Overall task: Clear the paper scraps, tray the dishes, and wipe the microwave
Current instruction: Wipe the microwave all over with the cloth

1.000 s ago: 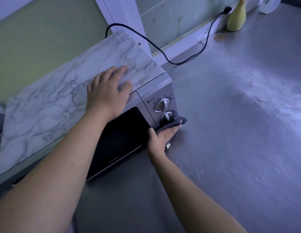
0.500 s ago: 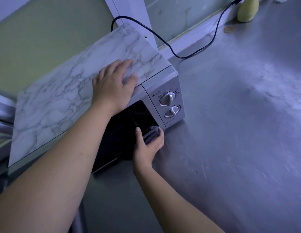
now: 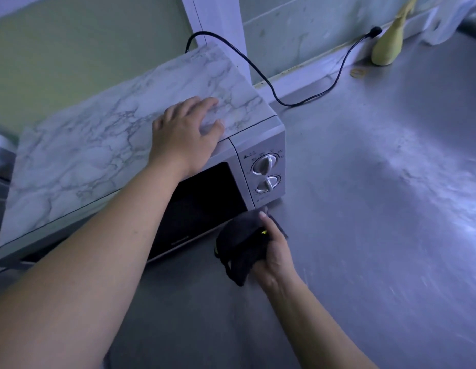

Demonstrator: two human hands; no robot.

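A silver microwave (image 3: 263,141) with a dark door and two knobs stands on a steel counter (image 3: 377,209). A marble-patterned sheet (image 3: 98,155) covers its top. My left hand (image 3: 186,137) lies flat on that sheet near the front right corner, fingers spread. My right hand (image 3: 274,251) grips a dark cloth (image 3: 239,243) just in front of the door's lower right corner, a little off the microwave's face.
A black power cable (image 3: 271,86) runs from behind the microwave to a plug at the back wall. A yellow-green object (image 3: 387,49) stands at the back right beside a rubber band (image 3: 357,73) and something white (image 3: 444,27).
My right hand with the cloth has slid from the control panel's lower edge left across the door bottom, then drawn back off the microwave toward me. My left hand stays on top.
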